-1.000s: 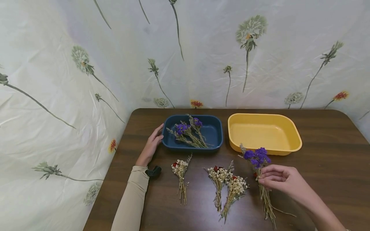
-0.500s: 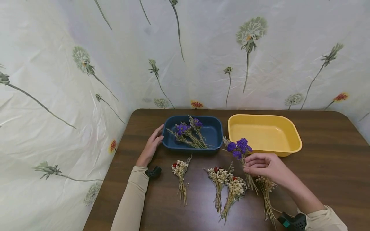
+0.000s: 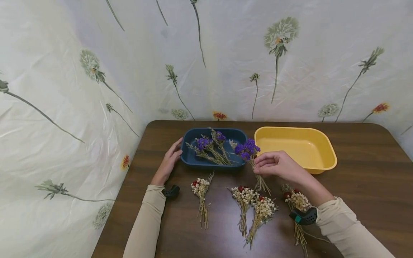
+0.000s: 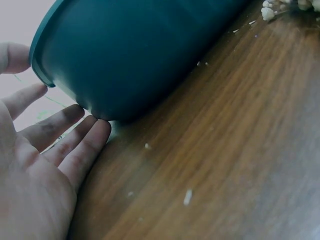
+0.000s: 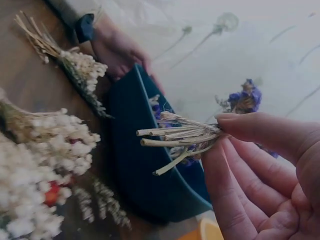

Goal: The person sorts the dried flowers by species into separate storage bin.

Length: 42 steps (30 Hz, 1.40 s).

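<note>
My right hand [image 3: 279,165] pinches a small bunch of purple dried flowers [image 3: 247,148] by its tied stems, just off the right end of the blue tub [image 3: 213,167]. In the right wrist view, thumb and forefinger squeeze the cut stems [image 5: 175,132], with the blooms beyond the fingers. Inside the tub lie more purple dried bunches [image 3: 206,145]. At the tub's left end my left hand [image 3: 169,159] rests with its fingertips against the wall. Its fingers [image 4: 87,147] look fairly straight in the left wrist view.
A yellow tub [image 3: 329,152] stands right of the blue one. On the brown table [image 3: 364,179] in front lie a cream bunch [image 3: 201,193] at left, two more cream bunches [image 3: 264,209] in the middle, and another [image 3: 298,200] partly under my right wrist.
My right hand has carried the purple bunch left and away from me, from above the rightmost cream bunch to the blue tub's right end. My left hand has stayed put.
</note>
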Each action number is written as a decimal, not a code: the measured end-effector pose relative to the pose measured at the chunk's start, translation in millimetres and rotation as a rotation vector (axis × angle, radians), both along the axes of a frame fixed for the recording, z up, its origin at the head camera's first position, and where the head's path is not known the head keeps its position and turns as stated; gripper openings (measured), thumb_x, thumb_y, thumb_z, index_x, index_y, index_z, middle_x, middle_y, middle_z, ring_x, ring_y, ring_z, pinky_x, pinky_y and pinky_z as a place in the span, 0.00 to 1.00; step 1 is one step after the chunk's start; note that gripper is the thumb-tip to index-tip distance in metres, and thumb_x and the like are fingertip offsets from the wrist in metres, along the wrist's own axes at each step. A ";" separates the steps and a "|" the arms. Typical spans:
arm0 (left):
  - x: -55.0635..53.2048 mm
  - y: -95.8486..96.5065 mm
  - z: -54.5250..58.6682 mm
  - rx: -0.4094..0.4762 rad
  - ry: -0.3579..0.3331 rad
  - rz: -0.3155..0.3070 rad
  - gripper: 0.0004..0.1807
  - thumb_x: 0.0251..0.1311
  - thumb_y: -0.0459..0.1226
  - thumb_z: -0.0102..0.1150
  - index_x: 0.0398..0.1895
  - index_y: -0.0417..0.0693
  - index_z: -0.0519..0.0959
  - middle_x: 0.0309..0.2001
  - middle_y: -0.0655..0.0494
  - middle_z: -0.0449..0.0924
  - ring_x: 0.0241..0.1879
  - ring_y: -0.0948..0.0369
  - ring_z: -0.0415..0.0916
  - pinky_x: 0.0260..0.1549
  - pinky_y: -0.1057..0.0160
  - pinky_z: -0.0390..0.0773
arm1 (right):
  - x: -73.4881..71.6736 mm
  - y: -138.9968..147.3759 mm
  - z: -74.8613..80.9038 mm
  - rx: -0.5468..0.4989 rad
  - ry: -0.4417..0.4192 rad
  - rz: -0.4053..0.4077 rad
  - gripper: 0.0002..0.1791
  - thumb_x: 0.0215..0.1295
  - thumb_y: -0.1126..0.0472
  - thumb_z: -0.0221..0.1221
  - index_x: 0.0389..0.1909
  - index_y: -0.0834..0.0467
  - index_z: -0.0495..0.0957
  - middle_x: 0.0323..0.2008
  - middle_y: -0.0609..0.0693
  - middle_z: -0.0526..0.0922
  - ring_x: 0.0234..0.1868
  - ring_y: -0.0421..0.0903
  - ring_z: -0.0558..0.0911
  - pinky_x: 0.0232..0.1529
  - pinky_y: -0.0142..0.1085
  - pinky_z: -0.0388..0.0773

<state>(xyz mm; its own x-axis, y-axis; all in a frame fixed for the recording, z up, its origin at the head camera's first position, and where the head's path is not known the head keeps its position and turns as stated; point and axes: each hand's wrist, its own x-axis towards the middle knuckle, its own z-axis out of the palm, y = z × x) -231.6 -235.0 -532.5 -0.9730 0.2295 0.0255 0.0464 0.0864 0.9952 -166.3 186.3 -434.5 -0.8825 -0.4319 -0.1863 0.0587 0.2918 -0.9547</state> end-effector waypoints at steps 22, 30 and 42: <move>-0.4 -0.6 0.7 0.020 0.011 0.004 0.28 0.82 0.41 0.40 0.81 0.55 0.60 0.78 0.45 0.62 0.76 0.45 0.63 0.74 0.38 0.62 | -74.5 -49.9 9.7 0.092 -0.021 0.089 0.22 0.67 0.57 0.69 0.56 0.66 0.82 0.46 0.54 0.91 0.43 0.45 0.90 0.50 0.43 0.88; 0.1 0.4 1.7 0.017 0.018 0.001 0.28 0.82 0.41 0.40 0.82 0.54 0.59 0.78 0.43 0.62 0.75 0.44 0.64 0.73 0.39 0.64 | -95.4 -71.8 10.8 0.181 0.006 0.122 0.19 0.70 0.60 0.67 0.56 0.67 0.83 0.49 0.59 0.90 0.42 0.44 0.90 0.51 0.46 0.87; -1.1 0.4 -0.4 0.020 0.014 0.009 0.27 0.82 0.40 0.40 0.81 0.54 0.60 0.77 0.44 0.63 0.75 0.44 0.64 0.73 0.39 0.64 | -108.0 -98.3 1.9 0.304 0.081 0.186 0.15 0.70 0.65 0.64 0.54 0.67 0.84 0.49 0.63 0.89 0.47 0.52 0.90 0.49 0.44 0.88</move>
<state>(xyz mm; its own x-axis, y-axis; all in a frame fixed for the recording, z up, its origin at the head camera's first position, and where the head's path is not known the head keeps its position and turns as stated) -232.7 -234.6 -532.9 -0.9744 0.2205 0.0432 0.0594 0.0674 0.9960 -274.3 87.9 -432.6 -0.8111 -0.5221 -0.2637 -0.0941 0.5613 -0.8222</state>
